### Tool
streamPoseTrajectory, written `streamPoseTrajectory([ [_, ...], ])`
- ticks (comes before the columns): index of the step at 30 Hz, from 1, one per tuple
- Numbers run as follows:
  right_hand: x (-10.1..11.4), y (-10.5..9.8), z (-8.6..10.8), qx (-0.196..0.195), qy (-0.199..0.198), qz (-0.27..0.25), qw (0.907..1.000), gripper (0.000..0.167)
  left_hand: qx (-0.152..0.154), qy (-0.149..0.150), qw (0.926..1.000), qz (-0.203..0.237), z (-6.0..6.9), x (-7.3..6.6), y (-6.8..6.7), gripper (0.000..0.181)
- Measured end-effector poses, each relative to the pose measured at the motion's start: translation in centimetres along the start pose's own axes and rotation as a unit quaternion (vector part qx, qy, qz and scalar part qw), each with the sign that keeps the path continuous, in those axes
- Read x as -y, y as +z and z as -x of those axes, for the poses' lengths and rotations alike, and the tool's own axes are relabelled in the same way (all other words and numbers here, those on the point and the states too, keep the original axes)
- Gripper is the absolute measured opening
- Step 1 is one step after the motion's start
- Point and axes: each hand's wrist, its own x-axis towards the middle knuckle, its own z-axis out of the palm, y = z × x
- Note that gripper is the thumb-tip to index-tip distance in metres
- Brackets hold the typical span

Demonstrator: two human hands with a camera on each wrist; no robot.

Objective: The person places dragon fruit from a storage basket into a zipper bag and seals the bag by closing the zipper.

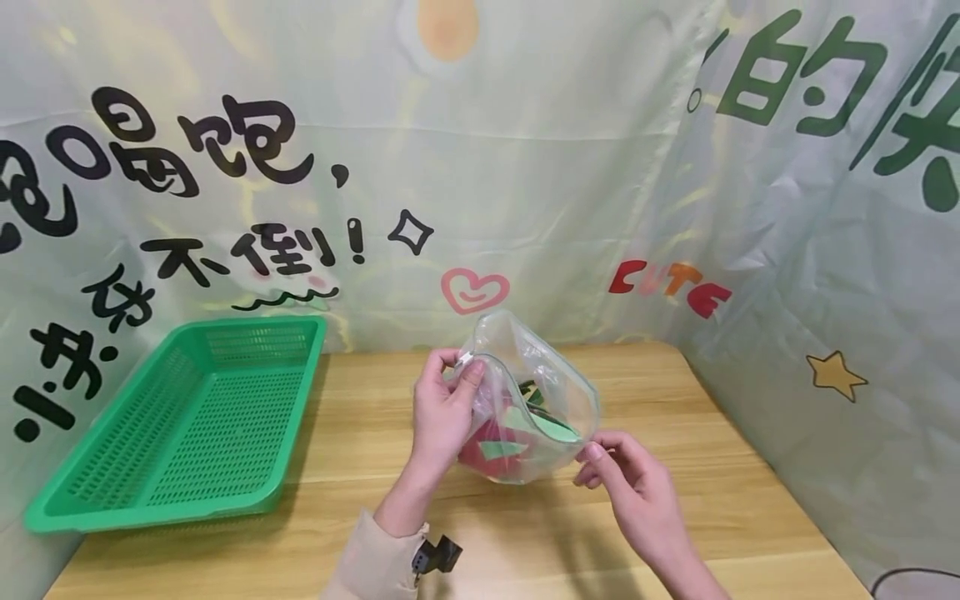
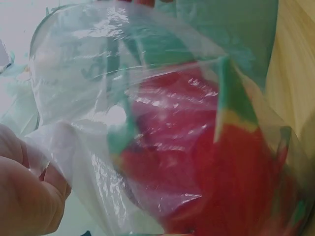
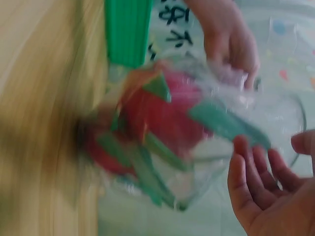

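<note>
- A clear plastic bag (image 1: pixel 536 458) is held over the middle of the worktop (image 1: pixel 375 442), between the two hands; whether its base touches the wood cannot be told.
- The mouth of the bag is spread open, its rim raised and tilted.
- Red contents (image 3: pixel 172 118) with green, leaf-like flaps are seen through the film; their number cannot be established.
- The left side of the rim, by a small white piece (image 1: pixel 465 359), is pinched between the thumb and fingers of the left hand (image 1: pixel 441 408).
- The right corner of the rim is pinched at the thumb and forefinger of the right hand (image 1: pixel 633 483); the other fingers are loosely bent.
- A pale sleeve (image 1: pixel 375 558) is noted on the left forearm, with a black device (image 1: pixel 438 556) at the wrist.
- A green plastic basket (image 1: pixel 225 433) with perforated floor and walls is placed at the left of the worktop, well apart from the bag.
- The worktop is backed by a pale cloth (image 1: pixel 525 183), printed with dark characters, a pink heart (image 1: pixel 475 292) and coloured letters (image 1: pixel 670 287).
- A yellow star (image 1: pixel 836 375) is printed on the cloth at the right.
</note>
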Motion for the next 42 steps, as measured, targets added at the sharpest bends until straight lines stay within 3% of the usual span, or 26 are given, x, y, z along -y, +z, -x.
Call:
streamPoseTrajectory([
  [5, 1.3, 1.2, -0.1, 0.037, 0.01, -0.063, 0.9973, 0.039, -0.007, 0.022, 0.9996, 0.015, -0.4, -1.1, 0.4, 0.014],
  [10, 0.8, 2.3, -2.0, 0.067, 0.02, -0.067, 0.9953, 0.071, 0.049, 0.054, 0.9972, -0.018, 0.4, -1.9, 1.4, 0.012],
  [17, -3.0, 3.6, -5.9, 0.087, -0.061, -0.075, 0.9915, 0.119, 0.135, 0.073, 0.9866, -0.055, 1.2, -2.8, 2.9, 0.013],
  [20, -4.1, 4.2, -7.1, 0.077, -0.084, -0.081, 0.9902, 0.119, 0.156, 0.129, 0.9711, -0.127, 1.3, -2.7, 3.5, 0.015],
  [23, -4.7, 4.9, -8.1, 0.039, -0.083, -0.093, 0.9914, 0.102, 0.173, 0.189, 0.9455, -0.201, 1.4, -2.6, 3.9, 0.016],
  [28, -5.1, 5.4, -9.1, -0.028, -0.015, -0.104, 0.9941, 0.055, 0.194, 0.249, 0.9037, -0.289, 1.3, -2.4, 3.6, 0.02],
  [30, -5.2, 5.3, -9.3, -0.034, 0.017, -0.11, 0.9932, 0.045, 0.198, 0.257, 0.8916, -0.316, 1.1, -2.7, 2.9, 0.021],
  [31, -5.3, 5.2, -9.4, -0.032, 0.03, -0.122, 0.9915, 0.046, 0.201, 0.258, 0.89, -0.318, 1.0, -3.0, 2.6, 0.022],
  [34, -5.6, 4.9, -9.9, -0.004, 0.042, -0.206, 0.9777, 0.048, 0.201, 0.271, 0.8842, -0.323, 0.1, -4.2, 1.2, 0.022],
  [38, -6.2, 4.3, -11.1, 0.053, 0.023, -0.361, 0.9307, 0.045, 0.177, 0.273, 0.8904, -0.318, -3.1, -5.9, -0.7, 0.027],
  [40, -6.4, 4.1, -11.7, 0.084, 0.014, -0.403, 0.9114, 0.04, 0.176, 0.231, 0.9012, -0.322, -5.4, -6.1, -1.9, 0.035],
  [42, -6.5, 4.0, -12.3, 0.118, 0.006, -0.418, 0.9008, 0.038, 0.195, 0.162, 0.9111, -0.325, -7.7, -5.5, -3.2, 0.047],
])
